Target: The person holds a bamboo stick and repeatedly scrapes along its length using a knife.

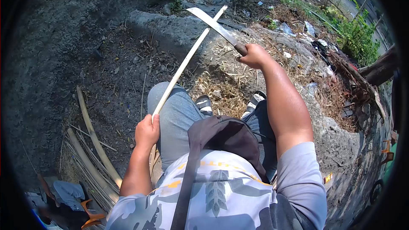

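My left hand (147,131) is closed around the lower end of a long, pale, peeled stick (182,66), which slants up and away past my left knee. A machete (216,26) with a dark wooden handle is gripped in my right hand (254,56). Its broad blade points up and to the left, crossing over the stick near the far end in this view. A short length of the stick shows beyond the blade. Below the crossing, pale shavings (226,66) litter the ground in front of my feet.
Long cut poles (94,134) and thin strips lie on the ground at my left. A rough stone ledge (155,26) runs across ahead. Trash and dry debris (313,66) cover the right side, beside a log (381,64). Another person (64,206) is at the lower left near an orange chair (91,217).
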The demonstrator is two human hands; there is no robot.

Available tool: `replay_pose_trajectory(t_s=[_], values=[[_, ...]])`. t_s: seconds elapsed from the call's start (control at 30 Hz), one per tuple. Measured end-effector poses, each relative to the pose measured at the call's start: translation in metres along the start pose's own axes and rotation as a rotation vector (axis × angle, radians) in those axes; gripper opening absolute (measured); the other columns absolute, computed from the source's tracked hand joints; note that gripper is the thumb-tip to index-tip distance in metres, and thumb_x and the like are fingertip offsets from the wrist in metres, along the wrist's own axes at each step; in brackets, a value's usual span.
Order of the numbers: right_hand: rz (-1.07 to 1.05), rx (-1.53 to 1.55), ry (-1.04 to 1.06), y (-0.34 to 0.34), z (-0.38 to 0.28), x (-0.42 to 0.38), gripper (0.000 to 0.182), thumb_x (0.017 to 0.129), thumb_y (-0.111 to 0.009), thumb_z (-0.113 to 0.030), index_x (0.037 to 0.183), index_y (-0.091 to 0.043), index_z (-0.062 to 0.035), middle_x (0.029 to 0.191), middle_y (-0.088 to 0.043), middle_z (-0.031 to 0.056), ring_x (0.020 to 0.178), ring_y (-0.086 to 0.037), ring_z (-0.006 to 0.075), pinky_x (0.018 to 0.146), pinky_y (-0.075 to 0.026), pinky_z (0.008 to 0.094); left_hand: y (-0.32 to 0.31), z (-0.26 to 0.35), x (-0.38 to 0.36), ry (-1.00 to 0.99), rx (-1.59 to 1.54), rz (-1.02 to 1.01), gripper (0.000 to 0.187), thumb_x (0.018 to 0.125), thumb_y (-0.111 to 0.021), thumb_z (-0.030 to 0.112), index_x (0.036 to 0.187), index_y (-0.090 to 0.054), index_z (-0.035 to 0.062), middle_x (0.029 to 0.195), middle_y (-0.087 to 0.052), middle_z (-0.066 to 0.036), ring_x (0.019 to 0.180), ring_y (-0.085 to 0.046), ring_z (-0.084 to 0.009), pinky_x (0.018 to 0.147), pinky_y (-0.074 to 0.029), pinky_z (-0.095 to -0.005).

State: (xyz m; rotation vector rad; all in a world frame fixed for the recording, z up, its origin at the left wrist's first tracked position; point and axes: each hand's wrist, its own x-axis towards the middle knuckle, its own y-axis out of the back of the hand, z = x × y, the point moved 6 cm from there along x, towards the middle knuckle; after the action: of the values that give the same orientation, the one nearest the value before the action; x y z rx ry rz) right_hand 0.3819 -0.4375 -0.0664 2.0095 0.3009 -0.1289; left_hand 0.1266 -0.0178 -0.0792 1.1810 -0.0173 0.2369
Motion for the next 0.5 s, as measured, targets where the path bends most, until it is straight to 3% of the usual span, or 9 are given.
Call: replay_pose_trajectory(t_s=[0.1,0.27,0.3,0.43,0.5], values=[[-0.009,0.054,0.087,-0.004,-0.02,-0.005,0.048,0.081,-0.081,-0.04,0.113,-0.074,-0.006,0.109,-0.075,0.021,0.105,-0.072,0.0382,0.094,-0.056,0.0455,-0.002,0.0,0.0,0.005,-0.015,-0.004,0.047,0.107,-0.055,0.04,0.078,-0.053,0.0034,0.07,-0.062,-0.025,0.067,-0.062,-0.0499,0.06,-0.046,-0.0566],[-0.186,-0.118,0.355,-0.018,-0.082,-0.033,0.059,0.082,-0.08,-0.061,0.11,-0.074,-0.0092,0.106,-0.076,0.017,0.104,-0.073,0.0368,0.09,-0.057,0.0476,-0.004,-0.002,0.001,0.019,-0.021,-0.012,0.047,0.107,-0.055,0.04,0.078,-0.054,0.0031,0.07,-0.063,-0.025,0.068,-0.063,-0.0499,0.061,-0.048,-0.0566],[-0.195,-0.17,0.409,-0.022,-0.092,-0.04,0.055,0.082,-0.081,-0.06,0.105,-0.073,-0.01,0.098,-0.075,0.0171,0.095,-0.072,0.0386,0.083,-0.056,0.05,-0.003,-0.003,0.001,0.02,-0.011,-0.019,0.047,0.107,-0.055,0.04,0.078,-0.054,0.0031,0.07,-0.063,-0.025,0.068,-0.063,-0.0499,0.061,-0.048,-0.0566],[-0.275,-0.263,0.401,-0.016,-0.099,-0.046,0.053,0.082,-0.08,-0.061,0.107,-0.076,-0.0141,0.1,-0.077,0.0131,0.099,-0.073,0.0337,0.087,-0.057,0.0468,-0.002,-0.002,0.0,0.028,-0.009,-0.018,0.047,0.107,-0.055,0.04,0.079,-0.055,0.0031,0.071,-0.064,-0.025,0.069,-0.064,-0.0499,0.061,-0.048,-0.0569],[-0.256,-0.036,0.361,-0.022,-0.067,-0.025,0.05,0.082,-0.082,-0.053,0.115,-0.076,-0.0158,0.104,-0.077,0.014,0.1,-0.073,0.0328,0.089,-0.056,0.045,-0.003,-0.004,-0.001,0.028,-0.015,-0.01,0.047,0.107,-0.055,0.041,0.079,-0.055,0.0032,0.071,-0.064,-0.025,0.069,-0.064,-0.0499,0.061,-0.048,-0.0571]])
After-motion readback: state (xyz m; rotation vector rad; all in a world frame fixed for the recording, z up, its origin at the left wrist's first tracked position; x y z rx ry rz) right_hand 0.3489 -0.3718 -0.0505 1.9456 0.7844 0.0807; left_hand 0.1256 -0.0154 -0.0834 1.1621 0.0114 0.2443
